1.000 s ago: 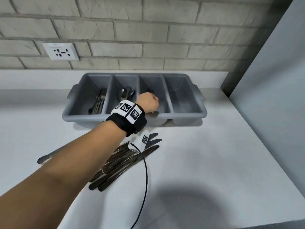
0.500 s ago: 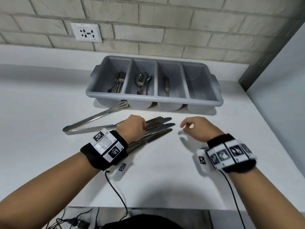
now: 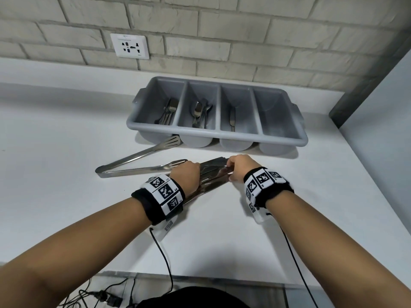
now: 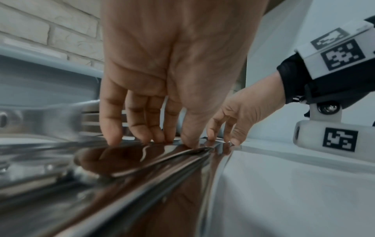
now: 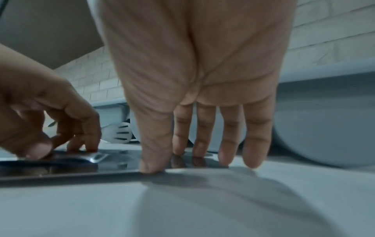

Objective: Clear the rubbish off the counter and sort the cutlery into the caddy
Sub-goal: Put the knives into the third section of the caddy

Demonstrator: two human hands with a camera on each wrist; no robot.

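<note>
A bundle of steel table knives (image 3: 213,172) lies on the white counter in front of the grey four-compartment caddy (image 3: 282,141). My left hand (image 3: 186,174) presses its fingertips (image 4: 142,137) down on the middle of the knives (image 4: 162,168). My right hand (image 3: 240,167) touches the blade ends; its thumb (image 5: 150,168) is against the near edge and two straight fingers rest on top of the blades (image 5: 81,165). The caddy holds forks (image 3: 169,112) in its leftmost compartment, then spoons (image 3: 199,112), then one knife (image 3: 232,117). Its rightmost compartment is empty.
Steel tongs (image 3: 138,154) lie on the counter just left of the knives, one slotted tip beside the caddy's front. A brick wall with a socket (image 3: 129,45) runs behind. A grey panel (image 3: 378,107) bounds the counter on the right. Cables hang below the front edge.
My left hand came back from the caddy's third compartment, leaving a knife there, and settled on the knife bundle. My right hand came into view and moved left onto the blade tips.
</note>
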